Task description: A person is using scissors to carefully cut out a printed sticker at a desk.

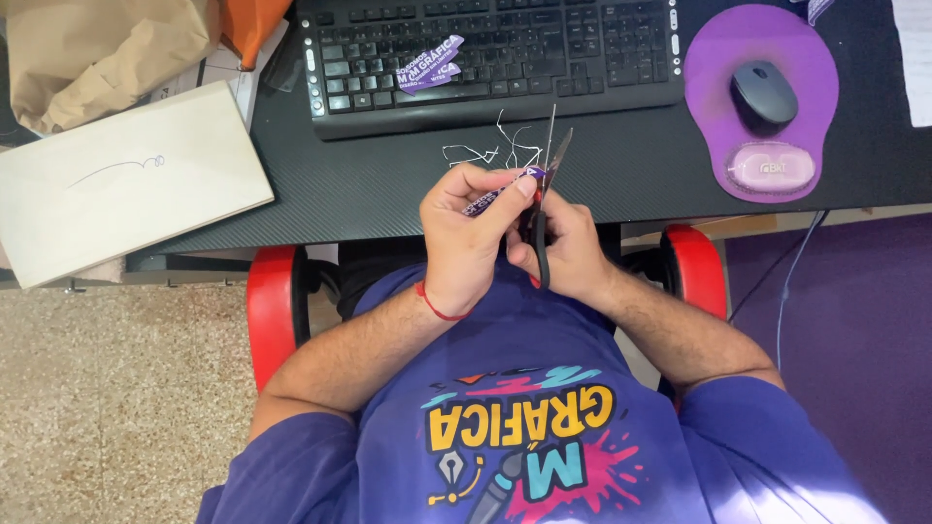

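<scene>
Left hand (473, 233) fingers pinched on purple label (505, 191); right hand (568, 247) fingers through open scissors (544, 199).

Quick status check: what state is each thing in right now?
scissors: blades open, pointing up, held in right hand
purple card: pinched in left hand, at the blades
purple strips: lying on keyboard
white trimmings: loose on desk
mouse: resting on purple pad, untouched

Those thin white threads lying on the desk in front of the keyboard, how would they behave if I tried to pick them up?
The white threads look limp: they lie in loose curls, so they would probably droop. They seem very light and may scatter when brushed. Being thin and flat on the black desk, they are likely hard to pinch.
</scene>
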